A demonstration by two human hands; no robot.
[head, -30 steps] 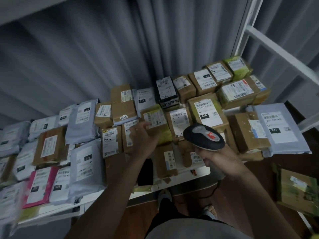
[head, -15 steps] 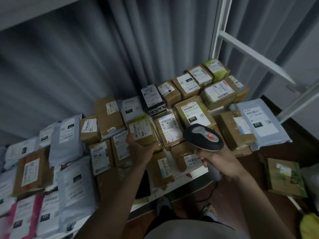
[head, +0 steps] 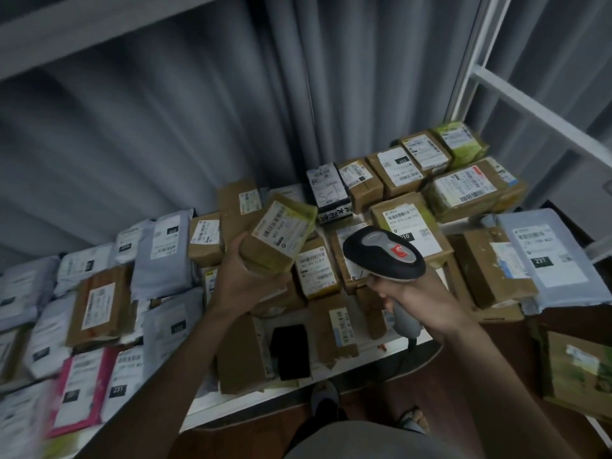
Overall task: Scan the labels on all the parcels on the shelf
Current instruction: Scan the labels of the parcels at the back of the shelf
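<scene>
My left hand (head: 243, 276) grips a brown cardboard parcel with yellow-green tape (head: 280, 235), lifted above the shelf and tilted, its white label facing up. My right hand (head: 417, 293) holds a black and grey barcode scanner (head: 384, 253) by its handle, the head just right of the lifted parcel. Several labelled cardboard boxes and grey mailer bags cover the white shelf (head: 347, 362). A box marked 010 (head: 410, 223) lies behind the scanner.
A grey bag marked 231 (head: 546, 256) lies at the right end. A pink mailer (head: 79, 389) sits front left. Grey curtain hangs behind. A white shelf frame (head: 530, 104) rises at right. A green-brown parcel (head: 576, 369) sits low right. My feet stand below.
My left hand has picked the yellow-taped parcel up off the shelf and raised it toward the scanner. The view has shifted, moving the parcels rightward.
</scene>
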